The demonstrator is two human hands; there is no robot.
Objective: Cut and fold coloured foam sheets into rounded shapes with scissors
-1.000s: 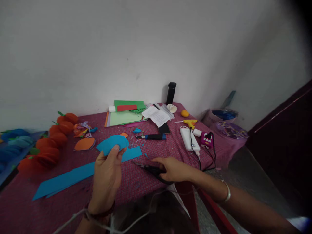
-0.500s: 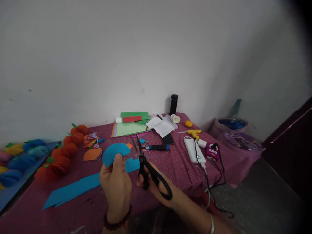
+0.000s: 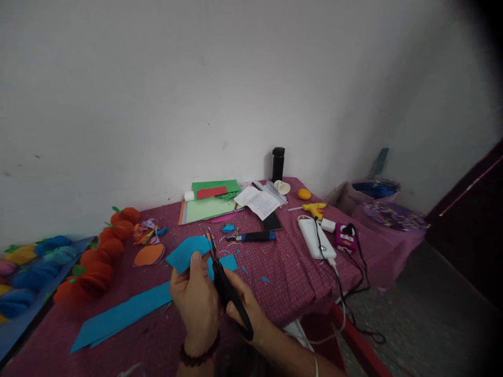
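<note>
My left hand (image 3: 196, 301) pinches a piece of blue paper (image 3: 188, 251) with a rounded edge and a pointed left corner, thumb on top. My right hand (image 3: 247, 309) grips black-handled scissors (image 3: 223, 283). Their blades stand at the right edge of the blue piece; whether they are cutting into it I cannot tell. Below and beside my left hand lie long blue paper strips (image 3: 121, 317) and a smaller blue piece (image 3: 228, 263). Small blue scraps (image 3: 265, 279) lie to the right of my hands.
Orange paper pumpkins (image 3: 94, 275) line the left side, near orange cut-outs (image 3: 148, 255). Behind my hands lie a cutter (image 3: 257, 236), green sheets (image 3: 208, 207) and a written paper (image 3: 257, 202). A black bottle (image 3: 278, 165), yellow glue gun (image 3: 313, 209), white power bank (image 3: 314, 238) and cables (image 3: 359, 272) are rightward.
The scissors have closed up from wide apart and now stand against the blue paper's right edge. The blue piece has turned, showing a pointed left corner. Both hands are closer together.
</note>
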